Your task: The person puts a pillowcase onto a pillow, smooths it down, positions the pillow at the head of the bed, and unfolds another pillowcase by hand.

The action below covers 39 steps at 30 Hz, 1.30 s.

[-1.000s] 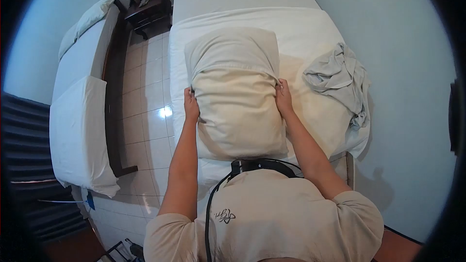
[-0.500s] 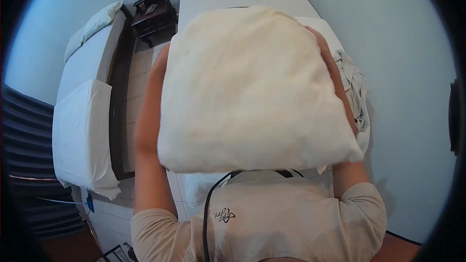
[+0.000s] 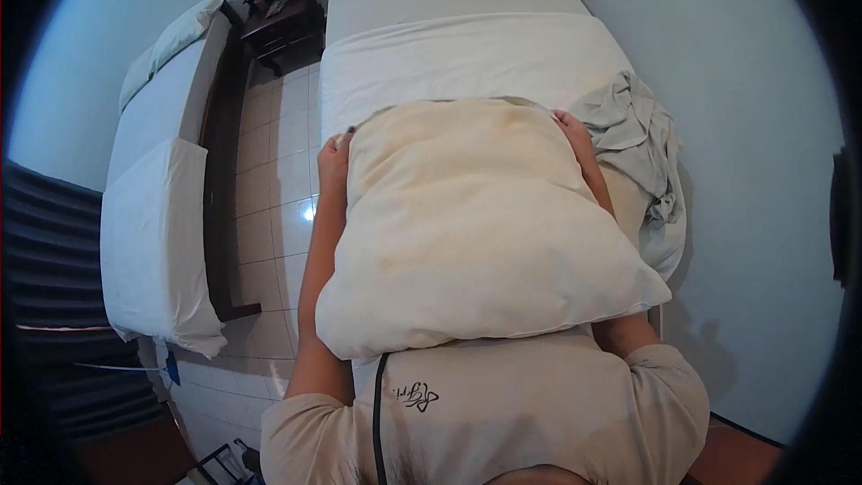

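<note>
At the center of the head camera's frame, a pale, yellow-stained pillow spans the space between a person's forearms, over a bed. The left hand, left of center, and the right hand, right of center, grip its far corners, their fingertips partly hidden. A thin grayish fabric edge shows along the pillow's far side; the rest is out of sight. The pillow covers part of the right forearm. Crumpled cloth lies at right. Items on the nightstand, upper left, are too small to identify; the bed is cut off at the top border.
</note>
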Tool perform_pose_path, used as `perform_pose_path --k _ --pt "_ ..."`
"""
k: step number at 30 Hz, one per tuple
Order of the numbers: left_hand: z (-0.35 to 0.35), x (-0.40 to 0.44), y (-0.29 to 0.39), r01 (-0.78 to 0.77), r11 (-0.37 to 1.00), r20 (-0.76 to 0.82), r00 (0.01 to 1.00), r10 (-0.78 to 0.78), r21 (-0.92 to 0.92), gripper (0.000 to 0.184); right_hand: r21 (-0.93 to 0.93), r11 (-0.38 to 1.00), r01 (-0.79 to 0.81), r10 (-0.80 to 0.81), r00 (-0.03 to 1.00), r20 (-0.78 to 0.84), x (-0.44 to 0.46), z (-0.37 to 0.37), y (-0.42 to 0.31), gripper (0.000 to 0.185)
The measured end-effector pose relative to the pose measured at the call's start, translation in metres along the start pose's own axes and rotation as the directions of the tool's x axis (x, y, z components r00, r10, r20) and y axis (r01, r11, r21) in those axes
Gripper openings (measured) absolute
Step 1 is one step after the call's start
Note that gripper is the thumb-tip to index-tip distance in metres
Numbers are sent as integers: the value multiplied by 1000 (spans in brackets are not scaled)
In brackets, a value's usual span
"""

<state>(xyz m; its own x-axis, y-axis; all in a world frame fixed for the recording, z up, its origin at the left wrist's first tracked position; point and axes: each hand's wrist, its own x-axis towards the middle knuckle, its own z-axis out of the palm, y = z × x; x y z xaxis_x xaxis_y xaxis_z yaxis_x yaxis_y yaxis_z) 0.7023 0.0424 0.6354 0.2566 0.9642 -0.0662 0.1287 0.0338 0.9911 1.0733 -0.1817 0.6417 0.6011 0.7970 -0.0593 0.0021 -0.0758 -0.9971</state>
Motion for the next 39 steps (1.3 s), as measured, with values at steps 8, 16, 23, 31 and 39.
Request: perform_pose_path --k 8,16,23,31,39 --pt "5 -7 21 -555 822 -165 829 535 -124 11 166 957 238 -219 968 -124 -3 10 -6 17" --pt "6 -18 81 -736 665 -357 659 662 -125 12 -77 808 585 -587 784 -201 -1 17 -68 13" --pt "-18 -65 105 -848 525 -409 455 791 71 15 223 722 655 -589 751 -300 -52 28 -111 10" --pt "-30 -20 73 -633 723 -95 731 676 278 16 -87 901 424 -433 892 -128 -12 19 -81 12" --pt "9 61 78 -198 951 -40 980 194 -236 18 307 949 78 23 950 -312 81 51 -65 22"
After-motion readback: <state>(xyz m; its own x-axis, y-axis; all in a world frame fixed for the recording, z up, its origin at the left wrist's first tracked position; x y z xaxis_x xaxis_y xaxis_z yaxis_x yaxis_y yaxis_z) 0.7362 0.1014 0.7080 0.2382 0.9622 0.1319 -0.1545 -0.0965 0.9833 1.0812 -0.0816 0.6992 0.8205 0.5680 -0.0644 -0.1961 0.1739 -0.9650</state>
